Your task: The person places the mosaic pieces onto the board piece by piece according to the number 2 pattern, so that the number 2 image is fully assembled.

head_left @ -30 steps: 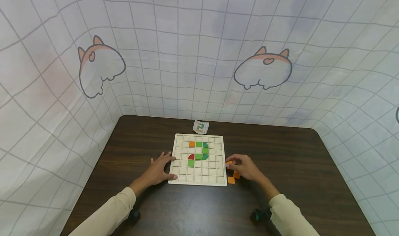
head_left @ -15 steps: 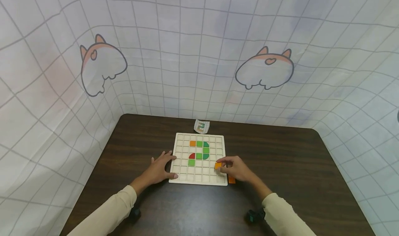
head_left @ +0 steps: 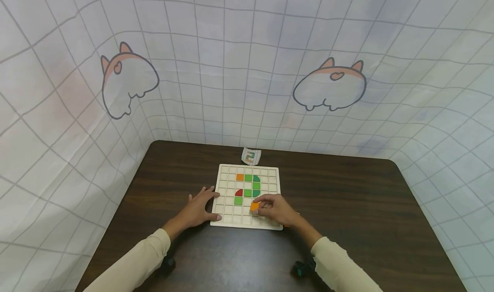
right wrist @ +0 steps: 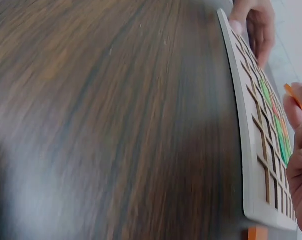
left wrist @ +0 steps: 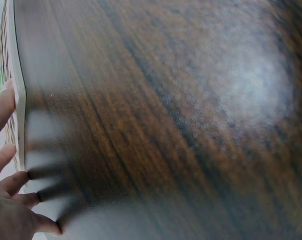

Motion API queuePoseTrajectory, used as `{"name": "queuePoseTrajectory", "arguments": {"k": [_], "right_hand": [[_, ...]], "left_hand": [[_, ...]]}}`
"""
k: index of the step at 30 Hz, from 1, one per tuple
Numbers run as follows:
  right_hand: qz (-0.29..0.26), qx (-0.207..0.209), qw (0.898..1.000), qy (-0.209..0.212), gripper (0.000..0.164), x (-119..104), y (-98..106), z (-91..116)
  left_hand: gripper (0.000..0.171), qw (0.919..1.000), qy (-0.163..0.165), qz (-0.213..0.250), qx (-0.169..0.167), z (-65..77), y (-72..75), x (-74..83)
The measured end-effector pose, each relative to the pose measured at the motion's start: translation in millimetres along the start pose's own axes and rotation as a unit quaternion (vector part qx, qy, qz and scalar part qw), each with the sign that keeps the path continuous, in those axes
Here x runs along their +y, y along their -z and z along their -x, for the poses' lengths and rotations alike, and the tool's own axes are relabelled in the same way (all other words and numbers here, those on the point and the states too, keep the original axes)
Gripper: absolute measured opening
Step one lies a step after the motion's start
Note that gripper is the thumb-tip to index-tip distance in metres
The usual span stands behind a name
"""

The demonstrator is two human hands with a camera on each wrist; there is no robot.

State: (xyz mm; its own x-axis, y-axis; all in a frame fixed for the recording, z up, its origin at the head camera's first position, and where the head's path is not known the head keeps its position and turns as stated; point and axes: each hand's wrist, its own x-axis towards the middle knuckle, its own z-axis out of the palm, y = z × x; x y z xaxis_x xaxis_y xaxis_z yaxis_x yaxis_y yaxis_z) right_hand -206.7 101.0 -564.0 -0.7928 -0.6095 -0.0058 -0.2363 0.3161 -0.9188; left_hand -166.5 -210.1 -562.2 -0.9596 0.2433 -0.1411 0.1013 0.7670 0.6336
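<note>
A cream grid board point(head_left: 227, 220) lies on the dark table. My left hand point(head_left: 197, 210) rests at its left edge, fingers spread, with thumb and a fingertip on the rim. Over the lower middle of the board, my right hand point(head_left: 275, 209) pinches an orange square tile point(head_left: 254, 206); that tile point(right wrist: 296, 98) looks tilted in the right wrist view. Set in the grid are another orange square point(head_left: 240, 177), several green squares point(head_left: 248, 192), dark green quarter-round tiles point(head_left: 256, 179) and a red quarter-round tile point(head_left: 239, 192). The right hand covers some cells on the right.
Behind the board lies a small paper card point(head_left: 251, 156) with a coloured grid pattern. Loose orange tile point(right wrist: 257, 233) shows by the board's right corner, mostly hidden in the head view. A white gridded curtain point(head_left: 231, 69) surrounds the dark wooden table point(head_left: 347, 206).
My right hand has picked up an orange tile from beside the board and carried it left, over the grid's lower middle. My left hand has stayed at the left edge.
</note>
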Motion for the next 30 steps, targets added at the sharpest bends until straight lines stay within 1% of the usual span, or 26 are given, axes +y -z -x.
{"name": "queuePoseTrajectory", "arguments": {"k": [10,13,21,30], "right_hand": [[0.0,-0.002,1.0,-0.003,0.031,-7.4,-16.1,-12.0],[0.016,0.003,1.0,0.003,0.029,-5.2,-20.5,-15.7],[0.064,0.009,0.998,-0.006,0.024,-5.8,-32.7,-22.4],[0.127,0.012,0.992,0.011,0.021,-10.4,-38.9,-26.6]], "left_hand": [[0.077,1.0,-0.001,-0.004,0.001,-1.5,-0.1,2.5],[0.077,1.0,-0.001,-0.007,0.0,-1.5,0.1,2.6],[0.077,1.0,0.001,-0.005,-0.001,-1.4,-0.8,0.6],[0.076,1.0,-0.002,-0.001,0.0,-0.3,-0.2,-1.1]]}}
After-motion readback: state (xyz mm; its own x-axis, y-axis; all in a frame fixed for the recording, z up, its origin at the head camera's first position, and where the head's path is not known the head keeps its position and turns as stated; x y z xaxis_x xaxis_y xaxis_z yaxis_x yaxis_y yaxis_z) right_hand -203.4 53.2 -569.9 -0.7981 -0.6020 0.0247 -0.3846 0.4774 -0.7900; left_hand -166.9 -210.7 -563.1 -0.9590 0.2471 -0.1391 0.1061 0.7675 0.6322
